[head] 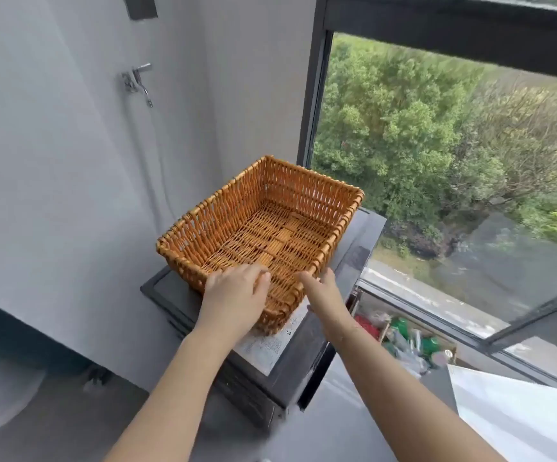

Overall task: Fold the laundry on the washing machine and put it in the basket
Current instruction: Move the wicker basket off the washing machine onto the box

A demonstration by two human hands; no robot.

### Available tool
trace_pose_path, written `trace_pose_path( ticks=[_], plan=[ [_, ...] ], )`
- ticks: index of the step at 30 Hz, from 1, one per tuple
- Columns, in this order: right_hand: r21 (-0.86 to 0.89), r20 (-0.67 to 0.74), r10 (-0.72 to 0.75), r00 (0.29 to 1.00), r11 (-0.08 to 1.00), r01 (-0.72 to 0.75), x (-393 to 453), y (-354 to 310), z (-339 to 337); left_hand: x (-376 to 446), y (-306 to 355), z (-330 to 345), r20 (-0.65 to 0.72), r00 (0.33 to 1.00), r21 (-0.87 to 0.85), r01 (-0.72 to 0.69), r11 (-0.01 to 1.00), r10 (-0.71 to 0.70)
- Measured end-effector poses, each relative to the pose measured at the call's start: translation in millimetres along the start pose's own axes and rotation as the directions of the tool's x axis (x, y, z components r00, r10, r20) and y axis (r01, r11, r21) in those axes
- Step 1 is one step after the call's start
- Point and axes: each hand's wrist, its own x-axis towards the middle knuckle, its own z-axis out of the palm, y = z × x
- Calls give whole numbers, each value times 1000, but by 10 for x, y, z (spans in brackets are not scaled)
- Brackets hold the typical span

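An empty brown wicker basket [303, 191] stands on a dark boxy appliance [357, 258] by the window. My left hand [237, 295] lies over the basket's near rim, its fingers curled down over the weave and gripping that wall. My right hand [325, 291] is at the basket's near right corner. Its thumb points along the rim and its straight fingers touch the outer side. No laundry shows inside the basket. A white flat sheet [520, 415] fills the bottom right corner; I cannot tell whether it is cloth.
A metal tap [137, 80] with a hose hangs on the grey wall at left. A large window [453, 161] runs along the right. A box of green and red items [413, 341] sits low by the window. Grey floor lies below.
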Motion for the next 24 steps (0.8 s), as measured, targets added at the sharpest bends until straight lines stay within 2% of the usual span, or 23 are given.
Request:
trace_pose_path(
  ticks=[2, 5, 9, 13, 17, 24],
  plan=[
    [105, 59, 112, 992, 988, -117, 97, 41, 140, 93, -123, 79, 45, 999, 14, 29, 999, -29],
    [200, 92, 243, 966, 945, -257, 219, 96, 255, 173, -309, 283, 58, 998, 100, -25, 995, 20],
    [238, 39, 308, 950, 921, -309, 310, 30, 298, 206, -433, 427, -203, 962, 84, -171, 982, 185],
    [377, 9, 312, 950, 879, -293, 273, 31, 323, 196, -470, 502, -246, 930, 108, -254, 961, 273],
    [516, -53, 336, 941, 815, -262, 294, 82, 180, 163, -291, 572, -255, 922, 71, -284, 956, 292],
    [662, -88, 335, 938, 723, -196, 101, 138, -419, 169, 256, 611, -281, 853, 79, -436, 897, 439]
  ],
)
